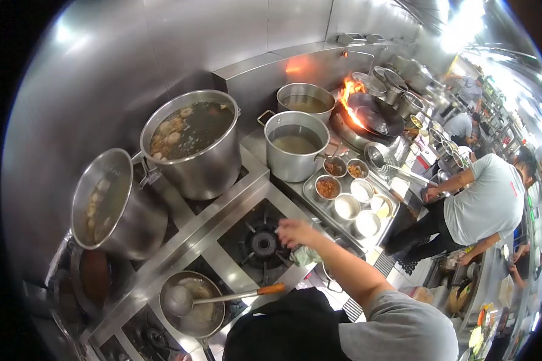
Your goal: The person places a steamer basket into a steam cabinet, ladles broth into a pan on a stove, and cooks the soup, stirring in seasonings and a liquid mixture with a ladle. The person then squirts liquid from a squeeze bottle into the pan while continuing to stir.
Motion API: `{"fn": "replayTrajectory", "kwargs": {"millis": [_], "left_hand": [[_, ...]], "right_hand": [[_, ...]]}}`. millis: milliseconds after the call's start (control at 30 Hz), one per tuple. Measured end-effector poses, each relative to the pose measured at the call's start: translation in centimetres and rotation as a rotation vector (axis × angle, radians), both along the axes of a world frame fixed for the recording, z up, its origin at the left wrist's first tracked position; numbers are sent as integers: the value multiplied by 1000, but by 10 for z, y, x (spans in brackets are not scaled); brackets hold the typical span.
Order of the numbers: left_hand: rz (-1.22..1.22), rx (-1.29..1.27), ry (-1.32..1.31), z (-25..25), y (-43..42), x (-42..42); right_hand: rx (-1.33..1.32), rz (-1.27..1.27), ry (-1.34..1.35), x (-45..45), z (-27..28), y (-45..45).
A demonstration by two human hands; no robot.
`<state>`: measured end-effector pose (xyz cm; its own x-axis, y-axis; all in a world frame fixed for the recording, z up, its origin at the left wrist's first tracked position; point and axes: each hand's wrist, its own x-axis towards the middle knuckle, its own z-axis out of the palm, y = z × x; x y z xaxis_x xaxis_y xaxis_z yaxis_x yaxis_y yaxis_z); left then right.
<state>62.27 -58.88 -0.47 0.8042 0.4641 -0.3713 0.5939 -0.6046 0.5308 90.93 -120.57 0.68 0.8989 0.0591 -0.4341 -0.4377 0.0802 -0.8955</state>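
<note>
Steel stockpot (pixel 202 174) stands filled with liquid and pale pieces, while the pan (pixel 214 319), at the stove's near side beside the burner (pixel 263 243), holds some liquid with the ladle (pixel 178 300) resting in it; cooking appears under way, not complete. Right hand (pixel 296 233), blurred, has fingers partly curled above the burner's edge, with a cloth (pixel 305 256) just below; grip on it cannot be told, and the left hand is out of view. No brand or label is legible, including the red mark (pixel 515 189) on a co-worker's shirt.

restaurant-type kitchen: large stockpots (pixel 202 174), gas burner (pixel 264 243), flaming wok (pixel 376 117), co-workers (pixel 485 198) along counters, steel wall (pixel 211 39).
</note>
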Motion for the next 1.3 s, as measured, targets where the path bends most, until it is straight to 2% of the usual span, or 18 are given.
{"fn": "replayTrajectory", "kwargs": {"millis": [100,167,200,233,300,400,467,567,633,700,767,800,867,967,1033,1100,1233,1300], "left_hand": [[-17,75,-248,-8,21,32],[-95,137,-479,1,10,55],[-69,86,-522,17,-15,82],[-44,29,-560,33,-39,109],[-39,-95,-644,57,-86,154],[-85,-82,-751,76,-157,215],[-206,-161,-586,98,-198,251],[-378,-202,-526,101,-256,305],[-551,-177,-518,119,-304,338],[-719,-144,-506,133,-351,372],[-868,-158,-499,143,-397,407],[-956,-159,-502,149,-420,424],[-1089,-124,-457,144,-461,460],[-1146,166,-575,131,-519,513],[-1152,277,-614,113,-542,548],[-1256,797,-750,94,-554,578],[-1459,941,-527,106,-562,604],[-1615,745,-415,112,-554,612]], "right_hand": [[89,-645,-117,70,2,-70],[151,-960,-209,113,-8,-127],[241,-989,-307,125,-3,-146],[304,-1132,-221,142,19,-153],[389,-1140,-131,163,52,-167],[482,-1018,-162,178,30,-201],[475,-1029,-137,187,15,-219],[472,-987,-109,191,15,-244],[310,-947,-17,201,28,-261],[268,-876,-112,224,28,-293],[-47,-607,-30,254,21,-329],[-45,-598,-24,275,3,-349],[-769,-313,-285,318,-34,-382],[-852,-504,-151,340,-17,-372],[-866,-499,-223,335,-4,-362],[-878,-493,-300,326,13,-348],[-816,-498,-235,318,26,-341],[-777,-513,-251,319,20,-342]]}}
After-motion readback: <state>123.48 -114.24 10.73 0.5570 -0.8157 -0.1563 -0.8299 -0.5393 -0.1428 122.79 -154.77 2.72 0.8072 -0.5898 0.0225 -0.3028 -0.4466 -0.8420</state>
